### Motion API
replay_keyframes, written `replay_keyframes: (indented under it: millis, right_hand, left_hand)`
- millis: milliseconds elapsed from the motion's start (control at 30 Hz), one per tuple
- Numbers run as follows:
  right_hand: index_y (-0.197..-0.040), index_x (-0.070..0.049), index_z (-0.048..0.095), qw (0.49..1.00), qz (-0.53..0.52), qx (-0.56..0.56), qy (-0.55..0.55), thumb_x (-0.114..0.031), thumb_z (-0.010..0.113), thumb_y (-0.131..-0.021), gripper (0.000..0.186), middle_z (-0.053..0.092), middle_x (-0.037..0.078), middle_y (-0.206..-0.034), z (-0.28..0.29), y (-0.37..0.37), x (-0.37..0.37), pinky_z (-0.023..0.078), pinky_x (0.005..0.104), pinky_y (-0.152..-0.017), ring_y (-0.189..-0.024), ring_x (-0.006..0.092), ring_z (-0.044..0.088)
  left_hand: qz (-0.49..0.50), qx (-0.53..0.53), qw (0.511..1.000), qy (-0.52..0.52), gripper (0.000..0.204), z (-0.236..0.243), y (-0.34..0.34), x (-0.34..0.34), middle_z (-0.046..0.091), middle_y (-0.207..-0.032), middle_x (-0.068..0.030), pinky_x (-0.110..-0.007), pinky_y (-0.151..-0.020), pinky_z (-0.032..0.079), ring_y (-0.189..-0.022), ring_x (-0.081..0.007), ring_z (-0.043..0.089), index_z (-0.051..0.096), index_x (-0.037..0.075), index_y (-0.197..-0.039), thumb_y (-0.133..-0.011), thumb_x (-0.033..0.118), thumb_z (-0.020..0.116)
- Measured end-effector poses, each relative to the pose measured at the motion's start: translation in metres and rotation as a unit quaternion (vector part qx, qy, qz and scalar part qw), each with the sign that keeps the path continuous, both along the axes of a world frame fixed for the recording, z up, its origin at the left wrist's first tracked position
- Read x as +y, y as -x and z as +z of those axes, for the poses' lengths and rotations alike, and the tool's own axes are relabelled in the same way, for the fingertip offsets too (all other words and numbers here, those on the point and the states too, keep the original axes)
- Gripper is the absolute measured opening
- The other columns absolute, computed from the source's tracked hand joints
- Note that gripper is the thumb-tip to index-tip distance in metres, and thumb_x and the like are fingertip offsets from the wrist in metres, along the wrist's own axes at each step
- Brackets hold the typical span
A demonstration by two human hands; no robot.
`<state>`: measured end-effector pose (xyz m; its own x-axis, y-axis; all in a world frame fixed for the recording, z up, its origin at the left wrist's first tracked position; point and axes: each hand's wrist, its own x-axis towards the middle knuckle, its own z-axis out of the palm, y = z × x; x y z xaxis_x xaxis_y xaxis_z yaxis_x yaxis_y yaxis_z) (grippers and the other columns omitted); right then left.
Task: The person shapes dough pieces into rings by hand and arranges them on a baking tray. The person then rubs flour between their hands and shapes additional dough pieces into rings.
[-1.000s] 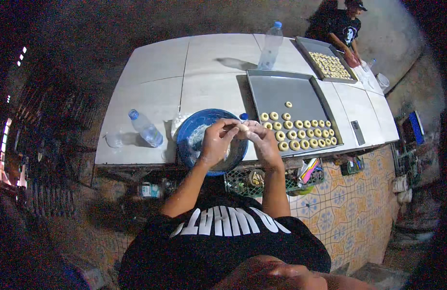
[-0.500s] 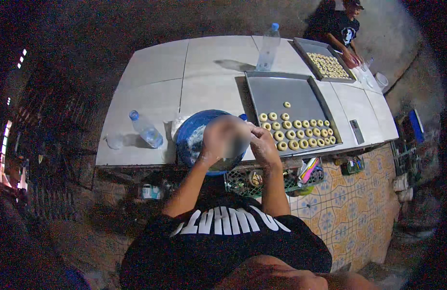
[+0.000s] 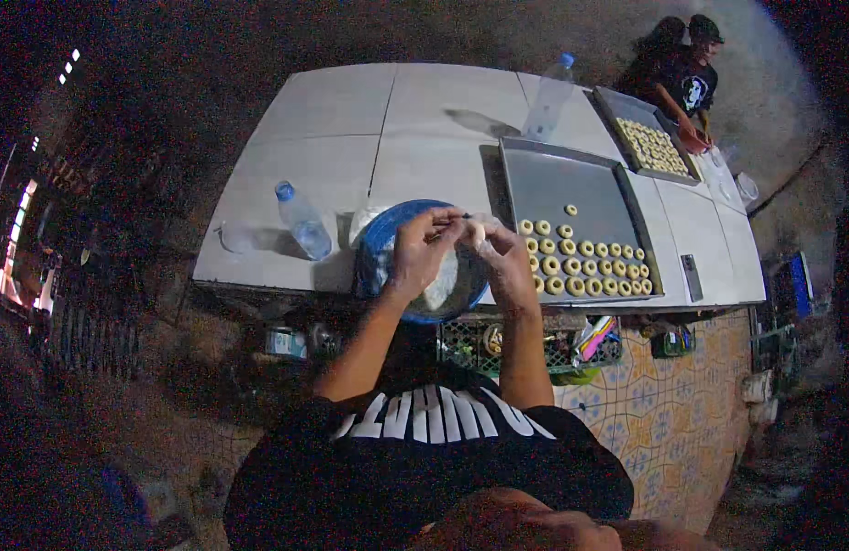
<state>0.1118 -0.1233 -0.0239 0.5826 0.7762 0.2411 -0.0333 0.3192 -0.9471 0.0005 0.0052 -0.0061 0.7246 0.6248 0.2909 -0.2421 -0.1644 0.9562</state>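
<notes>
Above the blue bowl [image 3: 379,239] with whitish contents, my left hand [image 3: 417,250] and my right hand [image 3: 504,262] meet, fingers closed on a small pale piece of dough [image 3: 477,233]. Flour coats parts of my fingers. Just right of the bowl, a grey metal tray [image 3: 562,184] holds several rows of small dough rings, with one ring lying apart higher up. Some white powder or bag, hard to make out, lies at the bowl's left side, partly hidden.
The white tiled table [image 3: 314,115] carries a small bottle [image 3: 302,225], a tall bottle [image 3: 548,106], a phone [image 3: 691,277] and a second tray [image 3: 615,110] of rings. A co-worker [image 3: 689,78] works at the far right corner. A green crate [image 3: 470,344] sits below the near edge.
The view has shifted, so the table sits slightly further right in the picture. My fingers have changed position around the dough, which now looks more upright. The co-worker's posture is much the same.
</notes>
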Motion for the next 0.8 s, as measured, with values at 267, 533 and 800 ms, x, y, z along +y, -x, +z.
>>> replay_keyframes:
  millis: [267, 533, 800]
  right_hand:
    - [-0.110, 0.001, 0.071, 0.998, -0.020, 0.054, -0.036, -0.017, 0.071, -0.089, 0.027, 0.064, 0.008, -0.121, 0.012, 0.010, -0.001, 0.043, 0.0358, -0.103, -0.114, 0.0205, 0.059]
    - [-0.109, 0.002, 0.073, 0.996, -0.006, 0.081, -0.038, -0.017, 0.071, -0.091, 0.026, 0.066, 0.008, -0.119, 0.008, -0.001, -0.007, 0.045, 0.0347, -0.101, -0.112, 0.0190, 0.060]
    - [-0.115, 0.004, 0.068, 0.989, -0.068, 0.110, -0.079, -0.019, 0.067, -0.093, 0.032, 0.062, 0.011, -0.126, 0.004, 0.004, 0.006, 0.048, 0.0323, -0.096, -0.111, 0.0200, 0.061]
  left_hand:
    - [-0.036, -0.033, 0.996, 0.078, 0.020, 0.001, -0.004, -0.009, 0.073, -0.101, -0.0067, -0.027, -0.087, 0.054, -0.093, -0.0122, 0.067, 0.069, -0.003, -0.113, -0.096, 0.009, 0.067]
    - [-0.012, -0.008, 0.997, -0.082, 0.018, 0.016, -0.012, -0.011, 0.072, -0.100, -0.0087, -0.027, -0.083, 0.055, -0.091, -0.0137, 0.069, 0.071, -0.002, -0.109, -0.098, 0.011, 0.064]
    - [-0.113, 0.023, 0.970, 0.215, 0.026, -0.001, -0.003, -0.016, 0.068, -0.097, -0.0054, -0.033, -0.083, 0.059, -0.091, -0.0166, 0.070, 0.066, 0.002, -0.106, -0.104, 0.026, 0.056]
